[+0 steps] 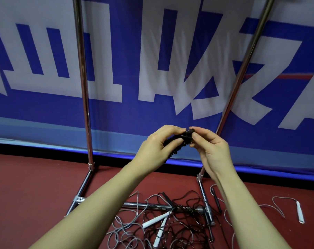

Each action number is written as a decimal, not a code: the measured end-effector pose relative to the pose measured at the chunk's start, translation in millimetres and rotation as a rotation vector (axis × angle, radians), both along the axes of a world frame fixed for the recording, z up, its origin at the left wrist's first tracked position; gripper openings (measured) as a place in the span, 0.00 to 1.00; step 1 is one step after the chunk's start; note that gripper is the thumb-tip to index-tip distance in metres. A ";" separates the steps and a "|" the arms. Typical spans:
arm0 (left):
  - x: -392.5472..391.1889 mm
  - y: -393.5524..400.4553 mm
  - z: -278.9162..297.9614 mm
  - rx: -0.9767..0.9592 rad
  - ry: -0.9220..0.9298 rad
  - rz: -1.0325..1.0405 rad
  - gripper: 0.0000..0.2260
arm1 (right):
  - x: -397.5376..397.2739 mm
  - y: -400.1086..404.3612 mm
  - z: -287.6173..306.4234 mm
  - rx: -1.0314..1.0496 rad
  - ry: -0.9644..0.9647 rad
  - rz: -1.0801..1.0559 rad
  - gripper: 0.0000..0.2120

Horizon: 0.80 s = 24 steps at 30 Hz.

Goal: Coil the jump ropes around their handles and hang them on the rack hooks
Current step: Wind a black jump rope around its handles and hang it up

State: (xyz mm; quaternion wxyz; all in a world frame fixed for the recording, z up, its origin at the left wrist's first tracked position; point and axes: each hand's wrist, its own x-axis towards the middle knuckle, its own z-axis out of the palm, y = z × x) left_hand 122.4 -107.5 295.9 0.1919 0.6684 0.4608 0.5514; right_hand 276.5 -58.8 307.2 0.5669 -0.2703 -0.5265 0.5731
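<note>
The black jump rope (177, 141), wound into a tight bundle around its handles, is held up in front of the rack, between both hands. The left hand (158, 150) grips the bundle with curled fingers (174, 131) and thumb, and the right hand (213, 151) pinches its right end with its fingertips (195, 136). The step in hand looks like securing the last turn: it is best to keep the left grip firm so the coils cannot spring loose, tuck the free end under a wrap, then lift it to a hook; no hooks show here.

On the red floor (26, 186) below, near the rack's base bar (145, 205), lies a tangle of black and grey ropes (170, 223) with white handles (152, 221); another white handle (300, 212) lies toward the floor's right edge. Two chrome rack posts (84, 87) rise before a blue banner (170, 112) with large white characters.
</note>
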 end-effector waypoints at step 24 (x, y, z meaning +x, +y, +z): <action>6.7 -3.1 -7.7 0.033 0.250 0.099 0.17 | 12.8 3.9 3.5 -0.033 -0.294 -0.035 0.07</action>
